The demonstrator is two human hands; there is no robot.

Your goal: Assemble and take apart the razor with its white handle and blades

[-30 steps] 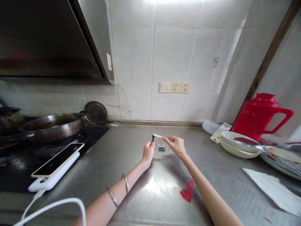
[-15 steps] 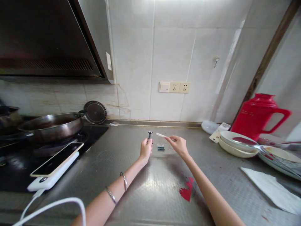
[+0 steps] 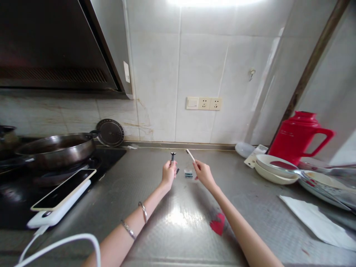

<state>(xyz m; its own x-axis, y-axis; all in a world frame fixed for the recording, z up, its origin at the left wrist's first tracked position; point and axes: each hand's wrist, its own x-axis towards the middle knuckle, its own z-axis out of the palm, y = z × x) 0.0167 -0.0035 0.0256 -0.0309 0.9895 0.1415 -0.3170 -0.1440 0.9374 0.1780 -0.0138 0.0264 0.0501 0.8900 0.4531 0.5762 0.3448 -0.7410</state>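
My left hand (image 3: 168,173) is closed around a small dark razor-like handle (image 3: 172,156) that sticks up from the fist. My right hand (image 3: 204,172) pinches a thin white stick-like piece (image 3: 190,155), tilted up and to the left. The two pieces are a little apart over the steel counter (image 3: 178,215). Between the hands, on the counter, lies a small clear pack with green and dark parts (image 3: 188,173).
A phone on a white power bank (image 3: 59,198) with a white cable lies at the left beside a wok (image 3: 52,149) on the stove. A red jug (image 3: 298,137), stacked bowls (image 3: 274,168), plates and a white tissue (image 3: 314,218) are at the right. A red mark (image 3: 217,224) is on the counter.
The white piece and the dark handle were touching at first. Now they are pulled apart, each held upright in its own hand. Both hands moved slightly left and farther from me.
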